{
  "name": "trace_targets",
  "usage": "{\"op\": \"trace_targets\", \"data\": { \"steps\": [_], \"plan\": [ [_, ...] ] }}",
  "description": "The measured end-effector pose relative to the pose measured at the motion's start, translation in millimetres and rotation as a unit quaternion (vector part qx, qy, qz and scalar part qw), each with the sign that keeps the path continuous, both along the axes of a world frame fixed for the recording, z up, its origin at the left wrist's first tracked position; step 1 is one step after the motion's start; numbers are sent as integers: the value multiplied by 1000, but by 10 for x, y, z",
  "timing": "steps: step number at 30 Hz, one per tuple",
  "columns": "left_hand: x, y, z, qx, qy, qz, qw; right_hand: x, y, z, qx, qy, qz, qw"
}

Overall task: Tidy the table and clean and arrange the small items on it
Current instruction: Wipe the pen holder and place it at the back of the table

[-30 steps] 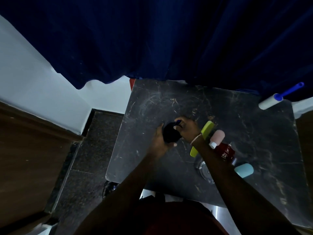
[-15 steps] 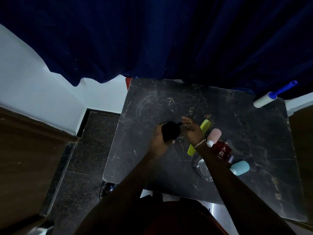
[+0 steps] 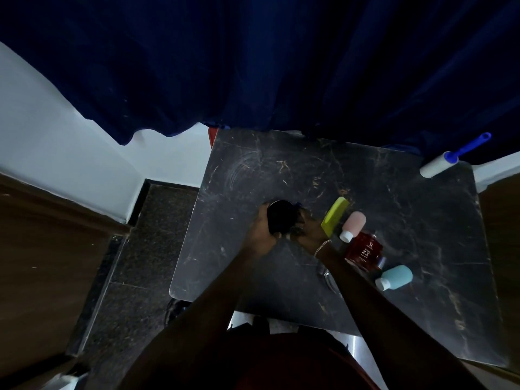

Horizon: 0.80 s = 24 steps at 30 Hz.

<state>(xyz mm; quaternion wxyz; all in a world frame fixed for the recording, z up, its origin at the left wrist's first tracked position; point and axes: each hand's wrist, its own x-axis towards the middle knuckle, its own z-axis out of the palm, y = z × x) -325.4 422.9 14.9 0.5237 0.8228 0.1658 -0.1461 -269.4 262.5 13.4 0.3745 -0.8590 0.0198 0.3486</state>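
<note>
Head view: at frame centre the left hand (image 3: pixel 260 235) is wrapped around a small black item (image 3: pixel 280 218), and the right hand's fingers (image 3: pixel 299 220) pinch its near side. Judged risk: a slip would drop it onto the hard dark marble-patterned table (image 3: pixel 253 277), or knock the green bar (image 3: pixel 334 216) just right. A blue curtain (image 3: pixel 253 66) fills the upper frame, with a lint roller (image 3: pixel 439 164) at right.

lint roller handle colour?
Blue, on the lint roller at the table's far right corner; head view.

My left hand (image 3: pixel 260 235) has its grip closed on a black round object (image 3: pixel 281 219); right hand (image 3: pixel 308 229) touches it, above the dark surface (image 3: pixel 394 192).
</note>
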Motion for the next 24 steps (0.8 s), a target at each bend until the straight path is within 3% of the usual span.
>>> {"op": "trace_targets", "data": {
  "steps": [4,24],
  "plan": [
    [-12,1,1,-1,-9,1,1000,-69,103,33,77,-39,-27,996],
    [608,763,100,38,-104,53,992,742,865,160,130,-93,28,987]
  ]
}}
